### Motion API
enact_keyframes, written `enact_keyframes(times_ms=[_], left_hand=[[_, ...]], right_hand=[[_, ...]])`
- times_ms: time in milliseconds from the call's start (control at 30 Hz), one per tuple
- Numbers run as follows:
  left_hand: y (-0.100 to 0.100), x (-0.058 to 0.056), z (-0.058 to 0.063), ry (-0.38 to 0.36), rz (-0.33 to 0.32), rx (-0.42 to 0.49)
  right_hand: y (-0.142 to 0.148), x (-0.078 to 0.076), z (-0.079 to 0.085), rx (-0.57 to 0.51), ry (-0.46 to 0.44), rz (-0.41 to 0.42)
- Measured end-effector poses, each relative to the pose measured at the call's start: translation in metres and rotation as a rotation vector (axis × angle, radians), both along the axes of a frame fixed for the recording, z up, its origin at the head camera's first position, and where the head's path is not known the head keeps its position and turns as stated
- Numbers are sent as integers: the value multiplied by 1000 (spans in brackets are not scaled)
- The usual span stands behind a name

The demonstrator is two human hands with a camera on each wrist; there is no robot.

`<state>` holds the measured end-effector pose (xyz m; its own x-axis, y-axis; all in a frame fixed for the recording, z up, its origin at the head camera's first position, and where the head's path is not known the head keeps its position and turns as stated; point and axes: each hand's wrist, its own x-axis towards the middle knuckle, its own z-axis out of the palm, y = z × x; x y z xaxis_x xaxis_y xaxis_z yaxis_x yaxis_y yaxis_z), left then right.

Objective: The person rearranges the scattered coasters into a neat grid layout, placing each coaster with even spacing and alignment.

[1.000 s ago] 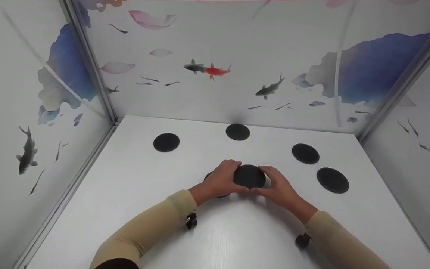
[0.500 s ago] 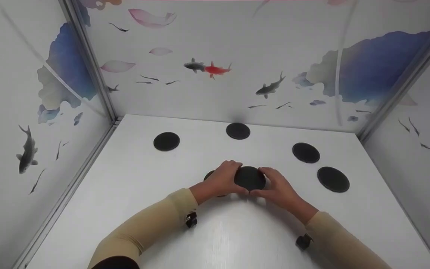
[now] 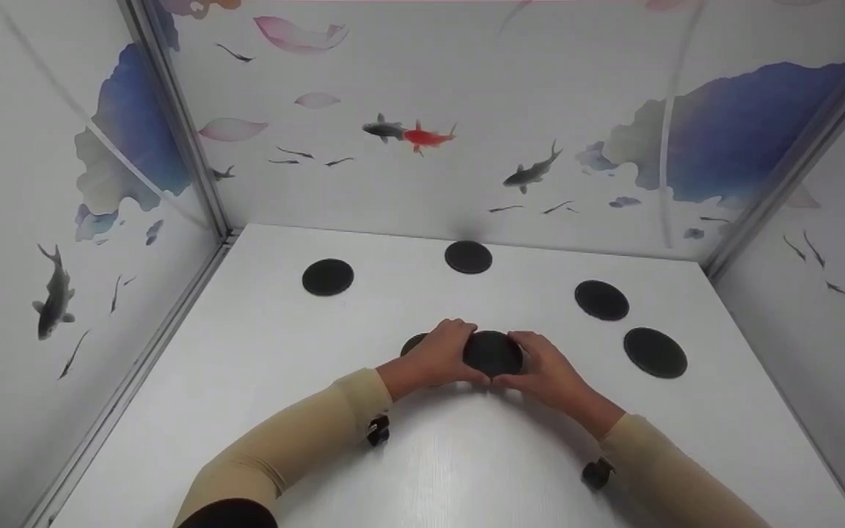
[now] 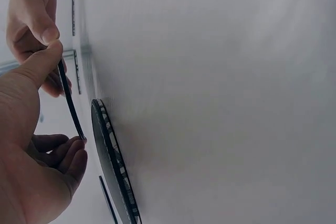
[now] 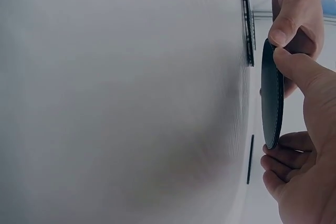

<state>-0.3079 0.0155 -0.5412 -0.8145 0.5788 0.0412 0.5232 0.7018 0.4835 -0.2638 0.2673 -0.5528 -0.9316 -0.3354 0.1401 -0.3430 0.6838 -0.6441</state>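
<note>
A round black coaster (image 3: pixel 494 354) is held by its edge between my two hands, raised off the white table. My left hand (image 3: pixel 443 356) pinches its left side, thumb at the near edge and fingers at the far edge. My right hand (image 3: pixel 546 370) pinches the right side the same way, the thumbs almost meeting. Stitching shows along the rim of the held coaster (image 5: pixel 272 95) in the right wrist view. Below and left of it, thicker coasters (image 4: pixel 113 166), seemingly stacked, lie on the table; in the head view my left hand mostly hides this black round (image 3: pixel 413 344).
More black coasters lie flat on the table (image 3: pixel 422 469): one at the back left (image 3: pixel 328 277), one at the back middle (image 3: pixel 469 257), and two on the right, a farther coaster (image 3: pixel 601 300) and a nearer coaster (image 3: pixel 655 353). Printed walls (image 3: pixel 430 194) enclose three sides.
Both hands and the held coaster have shifted slightly toward the person, down in the head view. The grip looks the same, and the coasters on the table have stayed put.
</note>
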Motion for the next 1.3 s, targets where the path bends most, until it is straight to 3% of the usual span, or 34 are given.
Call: enact_keyframes(times_ms=[333,900,1300], left_hand=[[3,3,-2,-2,7,-18],[7,2,-5,-5,-4,-49],[11,5,-6,36,-4,-131]], right_hand=[[0,-2,-1,59,19,22],[0,-3,-2,111,-12,-10],[-8,-5,-3,174,-5,-9]])
